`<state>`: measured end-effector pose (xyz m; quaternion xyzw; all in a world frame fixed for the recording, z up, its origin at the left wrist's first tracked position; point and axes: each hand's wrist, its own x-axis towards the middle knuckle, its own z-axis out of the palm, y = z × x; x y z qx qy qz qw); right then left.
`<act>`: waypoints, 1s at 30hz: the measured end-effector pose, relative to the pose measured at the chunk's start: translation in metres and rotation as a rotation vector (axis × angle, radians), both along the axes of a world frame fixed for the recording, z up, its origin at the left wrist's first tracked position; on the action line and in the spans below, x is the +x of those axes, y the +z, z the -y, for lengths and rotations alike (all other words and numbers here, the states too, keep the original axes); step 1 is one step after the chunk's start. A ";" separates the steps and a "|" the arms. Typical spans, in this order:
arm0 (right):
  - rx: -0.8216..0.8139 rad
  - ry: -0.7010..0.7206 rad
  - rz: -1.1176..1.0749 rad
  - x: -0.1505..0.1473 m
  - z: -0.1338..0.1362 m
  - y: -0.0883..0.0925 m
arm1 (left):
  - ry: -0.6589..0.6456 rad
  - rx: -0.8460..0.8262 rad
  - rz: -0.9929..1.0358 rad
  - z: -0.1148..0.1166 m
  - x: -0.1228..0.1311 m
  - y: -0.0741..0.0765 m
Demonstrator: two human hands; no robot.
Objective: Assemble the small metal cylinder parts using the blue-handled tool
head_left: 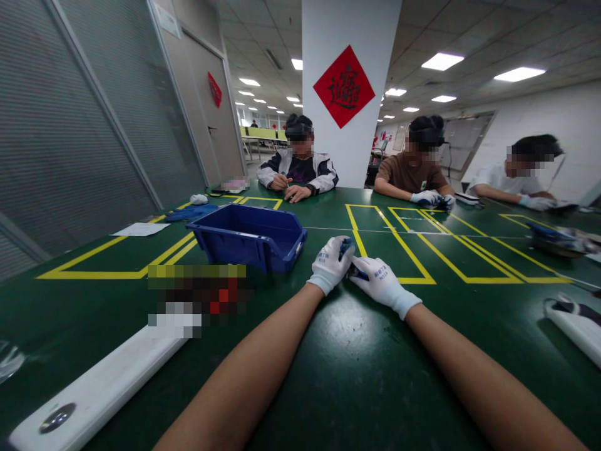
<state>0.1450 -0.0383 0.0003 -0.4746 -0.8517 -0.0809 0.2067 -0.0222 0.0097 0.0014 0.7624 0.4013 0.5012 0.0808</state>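
Both my hands wear white gloves and meet over the green table [357,351], just right of a blue plastic bin [248,237]. My left hand [330,262] is curled shut around a small blue part [346,246] that shows between its fingers. My right hand [379,280] is closed too, its fingers pinching a small dark and blue piece [357,272] pressed against the left hand. What exactly the piece is cannot be made out.
Yellow tape lines [413,254] mark boxes on the table. A long white device [94,391] lies near left, another white object [575,322] at right. Three people sit across the table, working with their hands. A white pillar [350,94] stands behind them.
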 end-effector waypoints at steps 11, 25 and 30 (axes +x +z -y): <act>0.167 -0.113 -0.117 0.005 -0.004 -0.004 | -0.015 0.040 0.030 0.008 0.002 0.002; 0.153 -0.078 -0.129 0.006 -0.006 -0.009 | 0.029 0.052 -0.003 0.003 0.002 -0.001; 0.144 -0.095 -0.106 0.006 -0.005 -0.008 | -0.011 0.054 0.027 0.003 0.002 -0.001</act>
